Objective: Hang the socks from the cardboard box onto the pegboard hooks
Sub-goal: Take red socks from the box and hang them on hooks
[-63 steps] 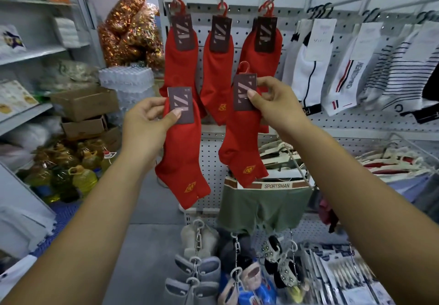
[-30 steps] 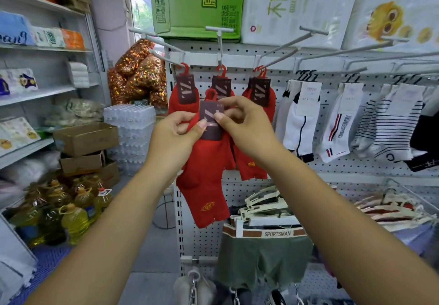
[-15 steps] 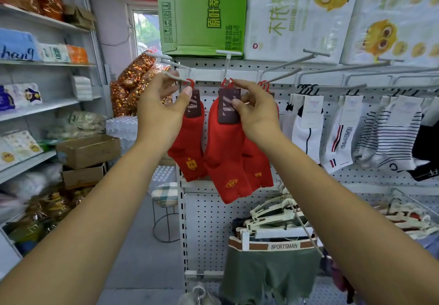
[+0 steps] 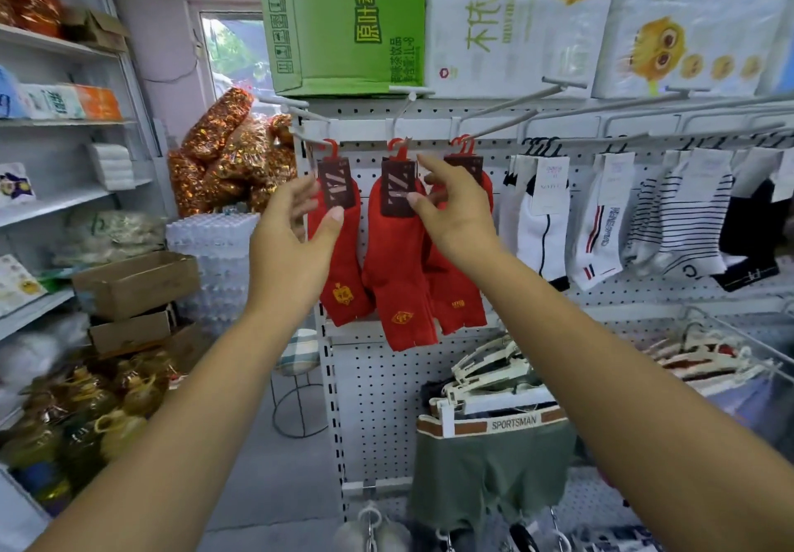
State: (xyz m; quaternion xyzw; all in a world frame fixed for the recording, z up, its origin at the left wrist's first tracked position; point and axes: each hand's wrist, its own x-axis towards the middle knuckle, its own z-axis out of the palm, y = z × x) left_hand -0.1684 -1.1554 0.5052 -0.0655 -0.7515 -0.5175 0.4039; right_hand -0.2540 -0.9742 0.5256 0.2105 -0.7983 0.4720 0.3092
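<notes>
Three groups of red socks with dark brown labels hang by red hangers from white hooks on the white pegboard (image 4: 374, 384). The left red sock (image 4: 343, 276) hangs just right of my left hand (image 4: 292, 242), whose fingers are spread and hold nothing. The middle red sock (image 4: 397, 276) hangs under the middle hook (image 4: 401, 111). My right hand (image 4: 451, 212) is open in front of its label, thumb close to the card, gripping nothing. A third red sock (image 4: 459, 298) hangs behind my right hand.
White and striped socks (image 4: 601, 225) hang on hooks to the right. A green carton (image 4: 343, 18) sits on top of the rack. Green underwear on hangers (image 4: 494, 461) hangs below. Cardboard boxes (image 4: 133, 285), oil bottles and shelves stand at the left.
Both hands have let go of the red socks, which now hang on the left and middle hooks. The hands have opened and drawn back a little from the labels.
</notes>
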